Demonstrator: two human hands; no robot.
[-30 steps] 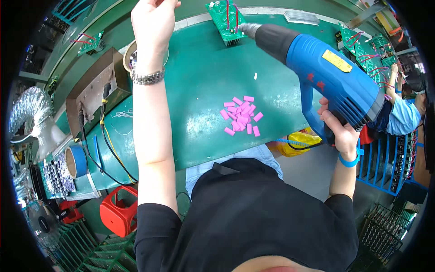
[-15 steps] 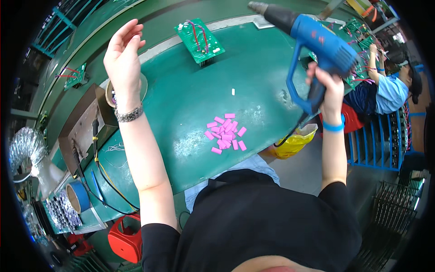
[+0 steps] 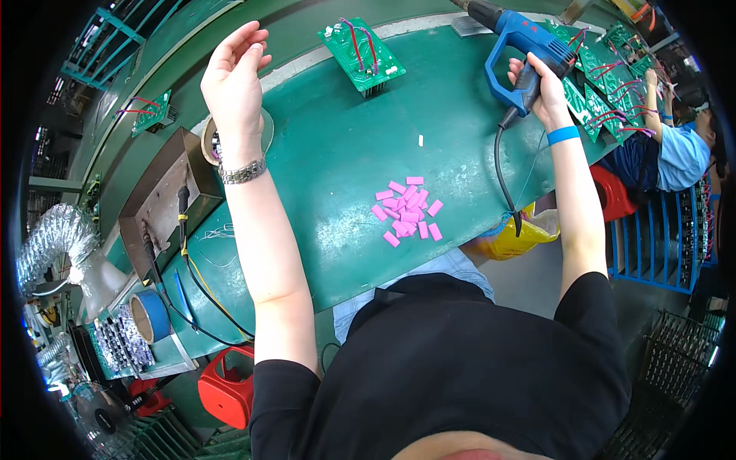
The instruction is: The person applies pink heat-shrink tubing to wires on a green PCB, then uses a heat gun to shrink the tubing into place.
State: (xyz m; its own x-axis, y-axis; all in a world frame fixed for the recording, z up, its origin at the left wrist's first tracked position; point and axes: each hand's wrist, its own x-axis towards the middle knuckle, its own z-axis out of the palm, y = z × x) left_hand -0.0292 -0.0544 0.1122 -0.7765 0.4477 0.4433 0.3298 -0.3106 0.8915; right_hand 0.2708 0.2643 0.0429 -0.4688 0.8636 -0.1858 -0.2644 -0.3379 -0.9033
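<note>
A blue heat gun [image 3: 537, 44] with a dark nozzle is in my right hand [image 3: 549, 93], fingers wrapped round its handle. It is over the far right of the bench, nozzle pointing to the far left, and its black cord runs down past the near edge. My left hand [image 3: 234, 83] is raised over the far left side, fingers loosely stretched and holding nothing. Between the hands, a green circuit board [image 3: 360, 55] with red and purple wires rests on a dark finned part. A pile of small pink blocks [image 3: 410, 218] lies nearer me, with a small white piece [image 3: 420, 141] beyond it.
Left of my forearm are a metal tray [image 3: 172, 192] with cabled soldering tools, a tape roll [image 3: 211, 142] and a blue tape roll [image 3: 150, 316]. More wired boards [image 3: 598, 92] lie at the right, beside a co-worker [image 3: 682, 153]. A yellow bag [image 3: 514, 244] hangs below the edge.
My right hand has moved the heat gun lower, toward the bench at the far right. The whole view has shifted slightly; my left hand keeps its raised pose.
</note>
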